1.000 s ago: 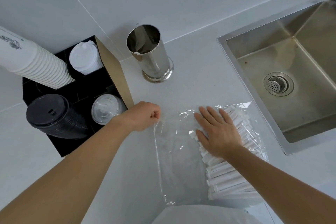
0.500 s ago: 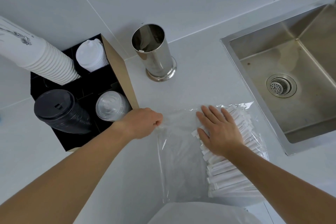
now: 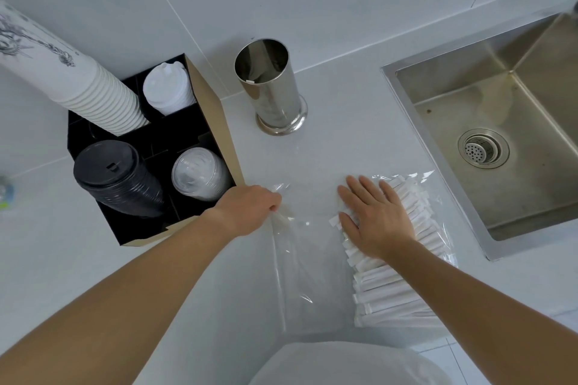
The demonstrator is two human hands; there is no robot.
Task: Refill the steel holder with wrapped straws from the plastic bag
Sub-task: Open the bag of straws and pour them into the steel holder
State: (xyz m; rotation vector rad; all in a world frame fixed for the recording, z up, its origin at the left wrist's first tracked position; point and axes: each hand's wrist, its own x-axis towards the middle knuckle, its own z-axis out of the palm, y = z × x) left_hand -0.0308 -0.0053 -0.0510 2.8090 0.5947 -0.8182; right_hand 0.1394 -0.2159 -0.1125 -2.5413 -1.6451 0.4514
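The left hand (image 3: 248, 209) pinches the near-left corner of the clear plastic bag (image 3: 308, 262), apparently to anchor its mouth, while the right hand (image 3: 373, 218), fingers spread, lies flat on the white paper-wrapped straws (image 3: 397, 294) stacked along the bag's right side. The tall cylindrical steel holder (image 3: 272, 87) stands upright on the pale bench (image 3: 344, 122), apart, beyond the bag. Open bench lies between them; the steel sink (image 3: 488, 122) edges the right.

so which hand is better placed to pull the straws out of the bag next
Probably the right hand: it lies flat on the wrapped straws through the plastic bag. The left hand is shut on the bag's left edge, which may keep it steady.
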